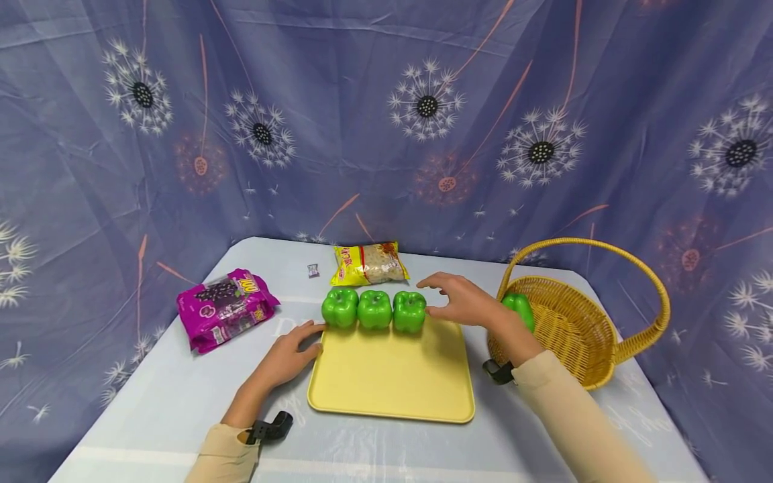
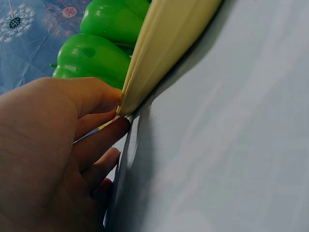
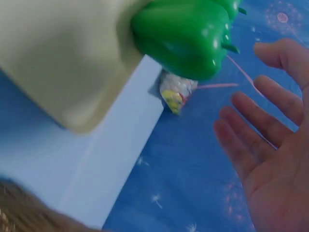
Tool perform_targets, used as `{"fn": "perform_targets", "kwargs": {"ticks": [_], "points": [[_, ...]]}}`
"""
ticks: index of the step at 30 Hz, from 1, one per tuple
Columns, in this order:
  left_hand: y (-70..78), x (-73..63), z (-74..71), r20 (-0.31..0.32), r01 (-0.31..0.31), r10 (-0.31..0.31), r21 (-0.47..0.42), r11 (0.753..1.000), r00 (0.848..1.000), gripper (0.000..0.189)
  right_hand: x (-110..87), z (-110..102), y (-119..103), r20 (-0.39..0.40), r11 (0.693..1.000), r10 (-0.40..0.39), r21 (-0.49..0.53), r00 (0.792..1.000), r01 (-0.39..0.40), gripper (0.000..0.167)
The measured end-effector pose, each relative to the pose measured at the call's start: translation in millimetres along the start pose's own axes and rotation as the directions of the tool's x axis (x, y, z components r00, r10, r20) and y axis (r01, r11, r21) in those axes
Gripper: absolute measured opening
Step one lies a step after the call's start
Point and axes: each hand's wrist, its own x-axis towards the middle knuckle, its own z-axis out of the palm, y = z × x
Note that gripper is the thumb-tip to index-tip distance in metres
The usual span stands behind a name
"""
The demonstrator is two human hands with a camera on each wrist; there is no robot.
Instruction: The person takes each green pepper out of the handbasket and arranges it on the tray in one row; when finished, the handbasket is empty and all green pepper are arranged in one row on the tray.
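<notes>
Three green bell peppers stand in a row along the far edge of a yellow tray [image 1: 392, 379]: the left one [image 1: 340, 308], the middle one [image 1: 374, 309] and the right one [image 1: 409, 311]. My left hand [image 1: 286, 355] holds the tray at its far left corner, thumb and fingertips at the rim in the left wrist view. Just right of the row, my right hand [image 1: 465, 302] has its fingers spread and relaxed. In the right wrist view a gap shows between this hand and the nearest pepper [image 3: 183, 38]; nothing is in its palm.
A wicker basket [image 1: 564, 335] with a tall handle stands at right, another green pepper [image 1: 518, 310] inside, partly behind my right arm. Behind the row lies a yellow food packet [image 1: 370, 263]; a purple bag [image 1: 227, 308] lies at left. A small wrapped piece [image 1: 313, 270] sits farther back.
</notes>
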Motion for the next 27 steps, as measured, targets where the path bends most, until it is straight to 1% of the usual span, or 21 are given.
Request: {"fn": "perform_targets", "kwargs": {"ticks": [5,10,14,19,21,27], "points": [[-0.6,-1.1,-1.7,-0.004,-0.005,0.005,-0.001,1.0,1.0,0.044,-10.0,-12,3,-0.033,1.0,-0.005,-0.022,0.999,0.004,0.045],[-1.3,-1.0,-1.8,-0.013,-0.012,0.012,0.0,1.0,1.0,0.044,-21.4,-19,8,-0.035,1.0,0.003,-0.025,0.999,-0.004,0.044],[-1.1,-1.0,-0.2,-0.013,-0.02,0.02,-0.007,1.0,1.0,0.044,-33.2,-27,13,-0.036,1.0,0.012,-0.006,0.999,-0.012,0.041],[-0.7,-1.6,1.2,-0.004,-0.025,0.025,-0.009,1.0,1.0,0.044,-48.9,-39,23,-0.054,0.999,0.035,0.018,0.998,-0.034,0.038],[-0.5,-1.5,0.9,-0.008,-0.018,0.018,-0.003,1.0,1.0,0.044,-54.1,-44,28,-0.06,0.998,0.046,0.035,0.997,-0.044,0.038],[1.4,-1.2,-1.0,-0.018,-0.011,0.012,0.012,1.0,1.0,0.044,-66.6,-53,45,-0.054,0.992,0.106,0.074,0.993,-0.102,0.038]]}}
